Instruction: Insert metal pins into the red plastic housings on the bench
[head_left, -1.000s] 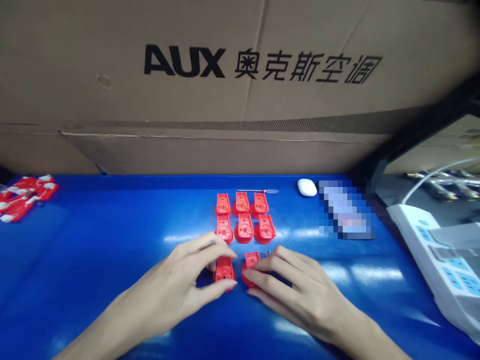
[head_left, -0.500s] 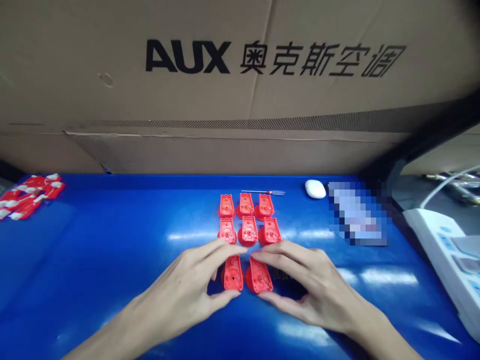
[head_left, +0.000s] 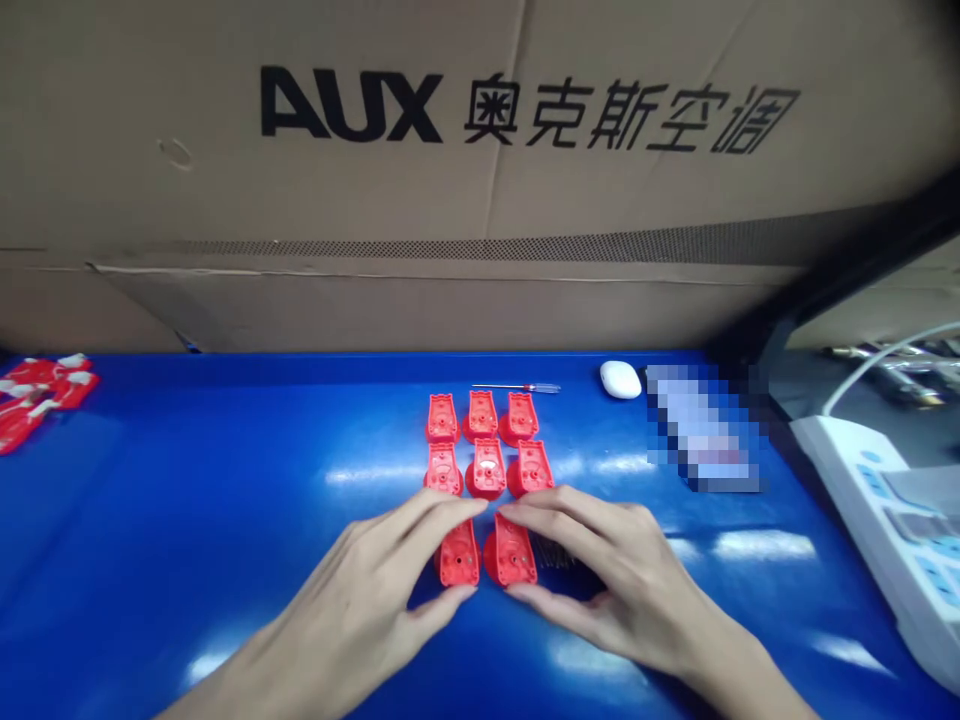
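Pinching hollow plastic housings (head_left: 514,556) | left fingers (head_left: 442,608), right fingers (head_left: 555,523) clamped, one each | pins (head_left: 556,555), perhaps metal

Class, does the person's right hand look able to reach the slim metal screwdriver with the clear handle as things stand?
Probably yes, once the right hand leaves the red plastic housing it holds: nothing covers the screwdriver, and a way across the blue tabletop passes right of the farther red housings.

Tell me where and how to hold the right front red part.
Span the right front part across its near and far ends, probably from the right: its long body runs front to back, and the left front part sits close by.
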